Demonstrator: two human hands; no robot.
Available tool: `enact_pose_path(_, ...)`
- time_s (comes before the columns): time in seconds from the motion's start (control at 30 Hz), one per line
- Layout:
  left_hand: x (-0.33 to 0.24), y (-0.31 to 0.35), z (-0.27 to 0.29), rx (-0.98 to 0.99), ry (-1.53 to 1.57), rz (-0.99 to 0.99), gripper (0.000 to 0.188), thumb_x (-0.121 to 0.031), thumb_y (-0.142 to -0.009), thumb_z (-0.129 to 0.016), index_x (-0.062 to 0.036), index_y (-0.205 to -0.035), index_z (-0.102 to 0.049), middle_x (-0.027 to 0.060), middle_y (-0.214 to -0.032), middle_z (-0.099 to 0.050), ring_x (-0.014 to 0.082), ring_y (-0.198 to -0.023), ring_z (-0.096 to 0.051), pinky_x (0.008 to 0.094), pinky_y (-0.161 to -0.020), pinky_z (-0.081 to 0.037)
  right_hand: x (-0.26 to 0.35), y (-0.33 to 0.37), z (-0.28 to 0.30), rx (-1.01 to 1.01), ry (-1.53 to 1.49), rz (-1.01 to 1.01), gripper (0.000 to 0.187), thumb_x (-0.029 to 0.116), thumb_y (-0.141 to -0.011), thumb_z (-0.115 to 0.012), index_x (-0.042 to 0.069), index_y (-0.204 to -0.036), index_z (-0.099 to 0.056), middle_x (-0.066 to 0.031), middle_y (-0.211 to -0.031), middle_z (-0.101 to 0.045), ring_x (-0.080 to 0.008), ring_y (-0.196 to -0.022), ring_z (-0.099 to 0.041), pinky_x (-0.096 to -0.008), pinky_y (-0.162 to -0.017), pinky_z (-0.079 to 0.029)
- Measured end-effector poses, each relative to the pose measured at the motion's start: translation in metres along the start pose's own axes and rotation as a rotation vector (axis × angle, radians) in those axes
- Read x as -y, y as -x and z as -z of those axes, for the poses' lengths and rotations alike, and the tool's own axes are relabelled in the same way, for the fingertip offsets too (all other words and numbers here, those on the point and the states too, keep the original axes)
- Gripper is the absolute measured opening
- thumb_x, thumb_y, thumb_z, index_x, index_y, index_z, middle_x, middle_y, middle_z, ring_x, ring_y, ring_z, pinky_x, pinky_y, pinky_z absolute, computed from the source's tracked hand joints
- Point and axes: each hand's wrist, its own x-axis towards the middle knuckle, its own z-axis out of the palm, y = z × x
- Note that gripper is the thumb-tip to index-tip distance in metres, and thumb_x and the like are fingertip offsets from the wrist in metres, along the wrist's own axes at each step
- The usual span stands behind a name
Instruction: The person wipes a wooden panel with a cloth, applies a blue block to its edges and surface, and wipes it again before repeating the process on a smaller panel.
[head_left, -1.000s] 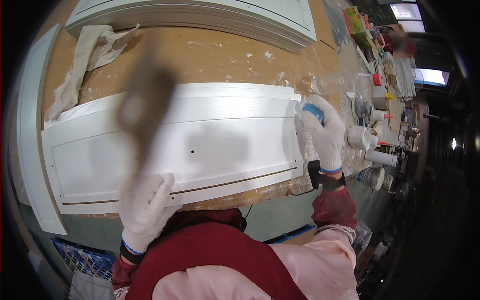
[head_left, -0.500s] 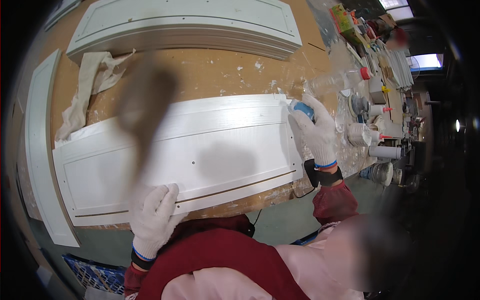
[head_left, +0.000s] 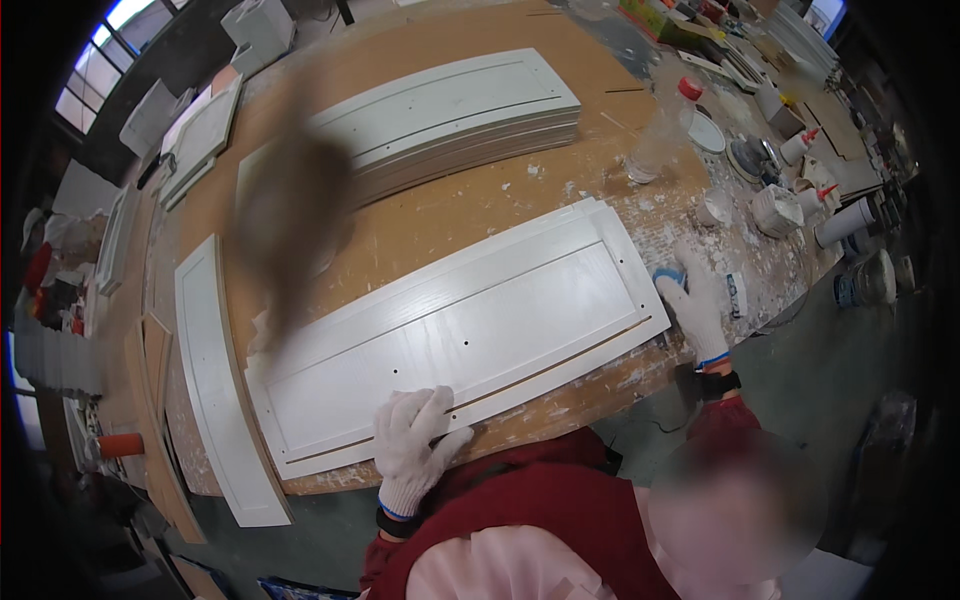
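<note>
A white wooden panel (head_left: 520, 310) with a recessed field, small holes and a long groove lies in front of me on the table. On its near edge rests my left hand (head_left: 412, 440), in a white knitted glove, fingers stretched out and holding nothing. My right hand (head_left: 698, 305), gloved alike, is just beyond the panel's right end, closed around a small blue object (head_left: 668, 276). Most of that object is covered by the fingers, so its kind cannot be made out.
Behind lies a stack of white panels (head_left: 480, 115), partly hidden by a dark blurred shape (head_left: 295, 195) close to the camera. Another white panel (head_left: 222, 380) lies at left. At right stand a clear bottle (head_left: 655, 145) with a red cap, a sander (head_left: 752, 158) and glue bottles (head_left: 798, 147).
My right hand has come from the panel's far right corner toward me along its right end, still holding the blue object. My left hand stays on the near edge. The view has swung left.
</note>
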Motion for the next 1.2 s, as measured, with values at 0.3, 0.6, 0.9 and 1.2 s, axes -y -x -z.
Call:
enact_pose_path(0.3,-0.004,0.026,0.015,-0.151,0.105,0.094,0.031,-0.009,-0.071,-0.078,-0.0025,-0.099,-0.068,0.0109,-0.091,-0.066,0.0298,-0.081,-0.061,0.0388,-0.074,-0.049,-0.006,0.038,0.001,-0.155,0.234,-0.024,0.032,0.021,-0.090,-0.059,0.006,-0.117,-0.065,-0.0169,-0.122,-0.061,-0.0324,-0.119,-0.053,-0.0399,-0.103,-0.039)
enact_pose_path(0.6,-0.017,0.061,0.029,-0.188,-0.009,0.124,0.023,-0.017,-0.078,-0.074,-0.0078,-0.099,-0.069,0.0060,-0.081,-0.066,0.0242,-0.076,-0.063,0.0366,-0.068,-0.049,0.024,-0.002,0.023,0.114,0.681,0.127,0.048,0.020,-0.082,-0.061,0.004,-0.127,-0.056,-0.0220,-0.130,-0.050,-0.0391,-0.122,-0.045,-0.0454,-0.102,-0.038)
enact_pose_path(0.9,-0.003,0.102,0.049,-0.136,-0.049,0.272,0.019,-0.034,-0.086,-0.066,-0.0159,-0.089,-0.071,0.0034,-0.071,-0.063,0.0218,-0.066,-0.062,0.0341,-0.059,-0.049,0.256,-0.024,-0.087,0.729,0.300,0.945,0.045,0.024,-0.085,-0.061,0.008,-0.127,-0.053,-0.0154,-0.121,-0.057,-0.0341,-0.104,-0.061,-0.0426,-0.085,-0.051)
enact_pose_path(1.2,-0.004,0.165,0.084,-0.054,-0.153,0.613,0.025,-0.039,-0.085,-0.064,-0.0173,-0.073,-0.068,0.0042,-0.065,-0.059,0.0214,-0.065,-0.061,0.0343,-0.055,-0.047,0.401,-0.038,-0.316,0.812,0.461,1.226,0.066,0.016,-0.082,-0.063,0.012,-0.144,-0.039,-0.0158,-0.138,-0.048,-0.0372,-0.116,-0.056,-0.0419,-0.094,-0.048)
